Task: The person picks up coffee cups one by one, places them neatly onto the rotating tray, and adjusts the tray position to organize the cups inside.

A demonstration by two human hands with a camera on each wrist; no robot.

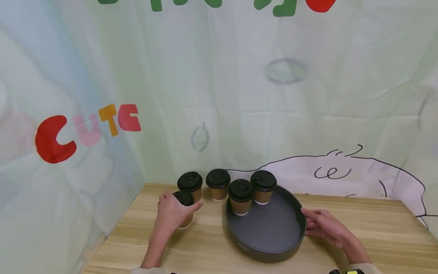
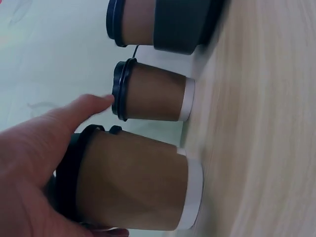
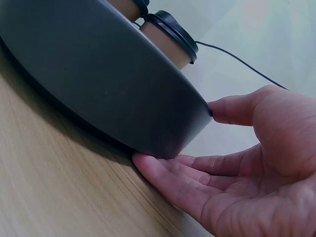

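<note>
My left hand (image 1: pixel 172 211) is at the nearest left paper cup (image 2: pixel 138 182), which has a brown sleeve and black lid. Its thumb stands out straight, apart from the cup, while the other fingers are mostly hidden on the far side. Two like cups, one at the left (image 1: pixel 190 184) and one farther right (image 1: pixel 218 182), stand upright on the table behind it. A round dark grey tray (image 1: pixel 270 232) holds a front cup (image 1: pixel 241 198) and a back cup (image 1: pixel 263 186). At the tray's right side my right hand (image 3: pixel 247 163) pinches the wall, thumb at the rim and fingers low outside.
The wooden table (image 1: pixel 205 251) meets a printed pale green curtain (image 1: pixel 219 95) at the back. Another stretch of curtain (image 1: pixel 68 198), with coloured letters, borders the table's left side.
</note>
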